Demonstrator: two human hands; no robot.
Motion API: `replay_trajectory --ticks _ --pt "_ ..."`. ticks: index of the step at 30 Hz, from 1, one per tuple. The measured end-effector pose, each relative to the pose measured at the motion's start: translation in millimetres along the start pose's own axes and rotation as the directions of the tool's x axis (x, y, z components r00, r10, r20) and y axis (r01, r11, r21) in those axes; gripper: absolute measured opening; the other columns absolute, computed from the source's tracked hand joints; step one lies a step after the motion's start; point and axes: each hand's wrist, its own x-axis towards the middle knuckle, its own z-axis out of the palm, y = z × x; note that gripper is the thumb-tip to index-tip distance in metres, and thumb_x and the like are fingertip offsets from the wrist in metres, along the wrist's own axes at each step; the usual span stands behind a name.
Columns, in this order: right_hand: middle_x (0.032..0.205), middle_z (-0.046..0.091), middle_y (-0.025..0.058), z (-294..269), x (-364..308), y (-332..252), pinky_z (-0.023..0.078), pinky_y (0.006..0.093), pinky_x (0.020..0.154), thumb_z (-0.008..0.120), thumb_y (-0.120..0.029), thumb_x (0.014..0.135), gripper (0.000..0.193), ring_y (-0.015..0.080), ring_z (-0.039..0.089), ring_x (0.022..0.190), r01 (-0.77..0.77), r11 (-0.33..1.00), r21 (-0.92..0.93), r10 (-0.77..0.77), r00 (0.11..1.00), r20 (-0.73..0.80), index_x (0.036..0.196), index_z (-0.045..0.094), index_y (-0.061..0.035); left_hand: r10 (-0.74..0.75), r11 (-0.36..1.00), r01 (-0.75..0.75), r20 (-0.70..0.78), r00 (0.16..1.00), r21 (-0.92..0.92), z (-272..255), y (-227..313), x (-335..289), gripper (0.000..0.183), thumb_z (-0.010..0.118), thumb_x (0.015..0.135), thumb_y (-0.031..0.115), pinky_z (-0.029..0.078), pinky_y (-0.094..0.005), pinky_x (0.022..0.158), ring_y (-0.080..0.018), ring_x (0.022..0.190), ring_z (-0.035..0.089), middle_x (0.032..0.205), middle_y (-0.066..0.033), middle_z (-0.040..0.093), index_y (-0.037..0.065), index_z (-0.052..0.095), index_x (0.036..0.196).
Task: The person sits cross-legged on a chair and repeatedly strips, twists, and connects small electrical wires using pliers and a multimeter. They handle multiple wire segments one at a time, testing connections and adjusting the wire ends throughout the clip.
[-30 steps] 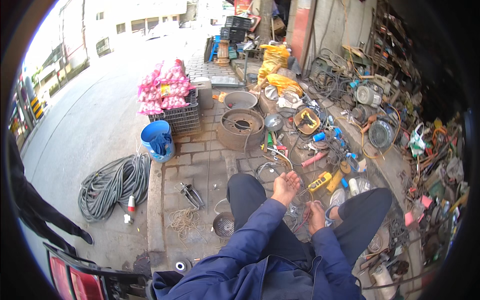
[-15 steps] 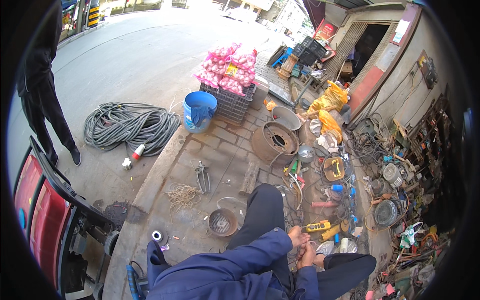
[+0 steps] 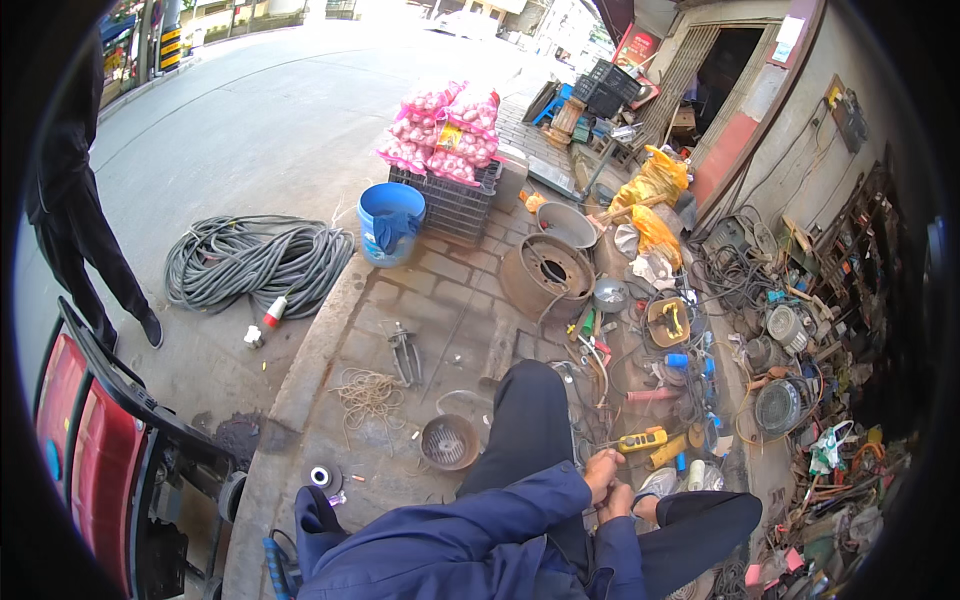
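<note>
My left hand (image 3: 602,473) and my right hand (image 3: 617,502) are close together in front of my lap, fingers curled and pinched. What they hold, if anything, is too small to make out. Just beyond them lies a yellow push-button control box (image 3: 642,440), nearest to the left hand. A yellow cylinder (image 3: 667,452) rests beside that box, with a small blue cylinder (image 3: 680,462) and a white one (image 3: 696,474) nearby. None of these is touched by either hand.
Left of my knee are a round metal pan (image 3: 447,443), tangled string (image 3: 370,398) and a metal puller (image 3: 405,355). Farther off stand a wheel rim (image 3: 547,278), a blue bucket (image 3: 391,226) and coiled cable (image 3: 250,265). Scrap (image 3: 830,500) heaps along the right; a person (image 3: 85,220) stands left.
The whole view has shifted slightly. My two hands stay together and have moved a little up and to the right in the picture; their fingers remain closed.
</note>
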Motion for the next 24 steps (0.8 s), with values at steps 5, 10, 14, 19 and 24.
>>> replay_trajectory --ticks 5,10,14,19,24 --pt "0.079 0.065 0.0172 -21 49 21 0.048 0.0390 0.056 0.053 -0.014 0.080 0.024 0.0282 0.064 0.070 0.157 0.979 -0.132 -0.182 0.961 -0.209 0.076 0.064 0.0069 -0.003 0.999 0.001 0.041 0.999 0.032 -5 -9 -21 0.029 0.043 0.103 0.028 0.029 -0.0295 0.040 -0.0116 0.043 0.037 0.057 -0.0008 0.045 0.008 0.056 0.087" --pt "0.097 0.072 0.0159 -89 109 42 0.056 0.0383 0.073 0.081 -0.023 0.074 0.033 0.0263 0.071 0.091 -0.442 0.831 -0.337 0.150 0.763 -0.629 0.098 0.073 -0.0025 -0.240 0.967 0.221 0.165 0.957 0.127 -16 0 -87 0.028 0.041 0.103 0.026 0.031 -0.0285 0.043 -0.0109 0.046 0.039 0.061 0.0008 0.047 0.009 0.057 0.086" --pt "0.107 0.071 0.0135 -131 135 60 0.056 0.0365 0.082 0.084 -0.020 0.073 0.033 0.0269 0.070 0.099 -0.202 -0.052 -0.978 -0.143 0.971 -0.193 0.100 0.074 -0.0057 -0.336 0.936 0.275 0.327 0.883 0.219 -25 27 -129 0.024 0.037 0.104 0.020 0.032 -0.0296 0.052 -0.0109 0.048 0.028 0.055 0.0039 0.031 0.009 0.051 0.088" --pt "0.114 0.068 0.0216 -141 127 54 0.054 0.0401 0.088 0.062 -0.021 0.083 0.034 0.0326 0.065 0.110 -0.353 0.421 -0.835 -0.104 0.896 -0.432 0.104 0.069 0.0045 -0.381 0.920 0.320 0.330 0.864 0.225 -42 63 -163 0.026 0.035 0.106 0.020 0.036 -0.0292 0.055 -0.0105 0.048 0.027 0.055 0.0037 0.029 0.008 0.050 0.089" --pt "0.093 0.069 0.0214 -87 84 21 0.055 0.0430 0.070 0.058 -0.020 0.085 0.028 0.0344 0.068 0.083 -0.225 0.952 -0.207 0.056 0.796 -0.603 0.092 0.068 0.0051 -0.334 0.942 0.294 0.382 0.862 0.160 -34 90 -163 0.022 0.037 0.105 0.020 0.035 -0.0296 0.061 -0.0116 0.054 0.031 0.059 0.0035 0.028 0.009 0.050 0.089"
